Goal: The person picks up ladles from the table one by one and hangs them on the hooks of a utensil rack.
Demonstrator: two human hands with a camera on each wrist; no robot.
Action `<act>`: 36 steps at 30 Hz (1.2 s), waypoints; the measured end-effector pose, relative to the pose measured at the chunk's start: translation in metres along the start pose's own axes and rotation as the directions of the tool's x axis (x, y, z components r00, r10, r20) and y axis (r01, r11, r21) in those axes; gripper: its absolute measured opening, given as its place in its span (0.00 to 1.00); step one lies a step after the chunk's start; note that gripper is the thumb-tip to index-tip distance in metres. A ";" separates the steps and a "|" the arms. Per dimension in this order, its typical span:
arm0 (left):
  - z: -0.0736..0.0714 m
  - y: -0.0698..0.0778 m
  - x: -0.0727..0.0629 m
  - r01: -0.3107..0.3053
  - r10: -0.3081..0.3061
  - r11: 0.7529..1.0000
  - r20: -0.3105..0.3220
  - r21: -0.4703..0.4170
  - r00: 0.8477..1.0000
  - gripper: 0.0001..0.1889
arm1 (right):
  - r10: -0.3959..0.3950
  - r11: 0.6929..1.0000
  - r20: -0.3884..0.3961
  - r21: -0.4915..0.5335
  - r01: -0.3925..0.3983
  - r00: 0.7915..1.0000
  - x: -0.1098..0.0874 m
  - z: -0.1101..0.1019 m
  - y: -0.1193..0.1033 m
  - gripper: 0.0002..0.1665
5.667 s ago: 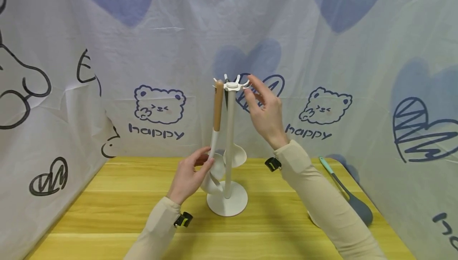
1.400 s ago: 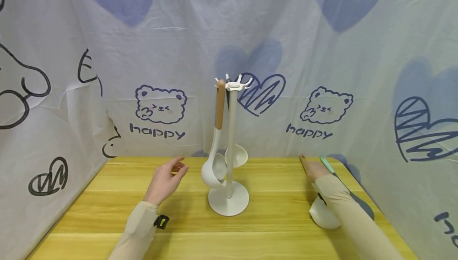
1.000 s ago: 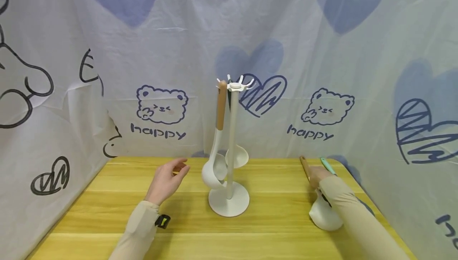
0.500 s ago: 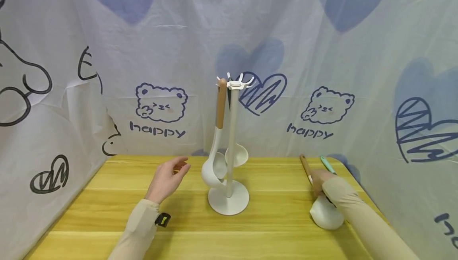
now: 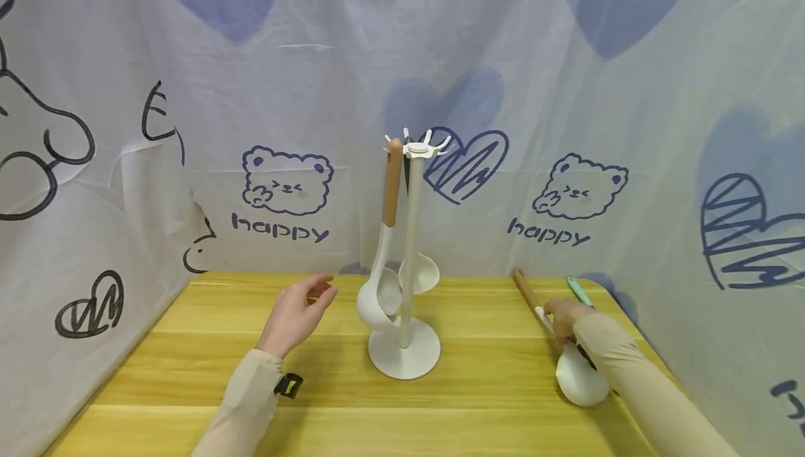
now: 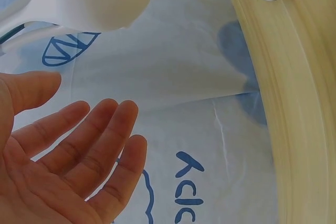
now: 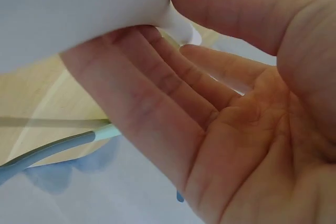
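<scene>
On the right of the table, my right hand [image 5: 566, 318] pinches the neck of a white ladle [image 5: 581, 376] with a brown handle. Thumb and fingers meet at its white part in the right wrist view [image 7: 173, 27]. My left hand [image 5: 294, 314] holds nothing, its fingers loosely bent and spread, left of a white utensil stand [image 5: 411, 233]. From the stand's hooks hangs another brown-handled white ladle [image 5: 372, 305], nearest the left hand. Behind it hang a dark handle [image 5: 407, 174] and pale ladle bowls [image 5: 423, 273], partly covered by the pole.
A utensil with a mint-green handle end [image 5: 578, 291] lies at the far right, its dark part mostly hidden by my right arm. The yellow wood-grain table [image 5: 251, 380] is closed in by a printed cloth [image 5: 428, 38] at the back and both sides.
Both hands have left the hung ladle and stand. The left drew back left; the right went to the ladle on the right, whose handle end has lately swung left and bowl slightly right.
</scene>
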State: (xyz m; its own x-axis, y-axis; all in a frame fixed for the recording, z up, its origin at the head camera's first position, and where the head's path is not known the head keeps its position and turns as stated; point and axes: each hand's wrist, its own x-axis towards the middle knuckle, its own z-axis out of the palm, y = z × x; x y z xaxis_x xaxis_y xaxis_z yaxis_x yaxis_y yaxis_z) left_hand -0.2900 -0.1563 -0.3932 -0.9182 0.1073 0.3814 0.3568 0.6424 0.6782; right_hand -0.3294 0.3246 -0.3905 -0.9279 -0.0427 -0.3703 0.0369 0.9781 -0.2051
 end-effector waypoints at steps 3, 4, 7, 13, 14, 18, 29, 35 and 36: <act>0.000 0.001 0.000 -0.010 0.010 1.000 -0.003 -0.004 1.000 0.20 | -0.012 1.000 0.008 0.000 0.012 1.000 0.000 -0.001 -0.001 0.40; 0.000 0.002 0.000 -0.009 0.009 1.000 -0.003 -0.006 1.000 0.20 | -0.022 1.000 0.016 -0.004 0.022 1.000 0.000 -0.002 -0.001 0.39; 0.000 0.003 0.000 -0.009 0.009 1.000 -0.002 -0.010 1.000 0.20 | -0.043 0.999 0.032 0.014 0.042 0.999 0.000 -0.004 -0.002 0.36; -0.002 0.004 0.000 -0.004 0.003 1.000 -0.021 -0.014 1.000 0.19 | -0.069 0.990 0.042 0.122 0.063 0.997 -0.001 -0.008 -0.005 0.27; -0.002 0.005 0.000 -0.006 0.006 1.000 -0.028 -0.014 1.000 0.19 | -0.075 0.988 0.036 0.137 0.069 0.997 -0.002 -0.009 -0.006 0.25; -0.004 0.009 0.003 -0.032 0.031 0.999 -0.074 -0.018 0.997 0.19 | -0.101 0.978 -0.002 0.184 0.100 0.995 -0.006 -0.013 -0.010 0.20; -0.005 0.023 0.011 -0.140 0.123 0.989 -0.234 -0.055 0.964 0.16 | -0.182 0.956 -0.100 0.213 0.200 0.978 -0.006 -0.010 -0.030 0.13; -0.003 0.030 0.016 -0.215 0.188 0.975 -0.292 -0.062 0.938 0.14 | -0.262 0.934 -0.201 0.194 0.300 0.944 -0.003 -0.007 -0.041 0.16; -0.002 0.031 0.016 -0.230 0.201 0.971 -0.306 -0.061 0.931 0.13 | -0.273 0.929 -0.221 0.192 0.317 0.936 -0.003 -0.008 -0.044 0.16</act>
State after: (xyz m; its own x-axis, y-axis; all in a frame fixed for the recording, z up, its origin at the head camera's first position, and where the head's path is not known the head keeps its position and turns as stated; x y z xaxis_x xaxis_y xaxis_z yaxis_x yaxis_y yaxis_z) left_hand -0.2936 -0.1360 -0.3647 -0.7299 -0.0032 0.6835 0.5684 0.5527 0.6095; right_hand -0.3312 0.2833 -0.3732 -0.9608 -0.2621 -0.0899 -0.1883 0.8557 -0.4821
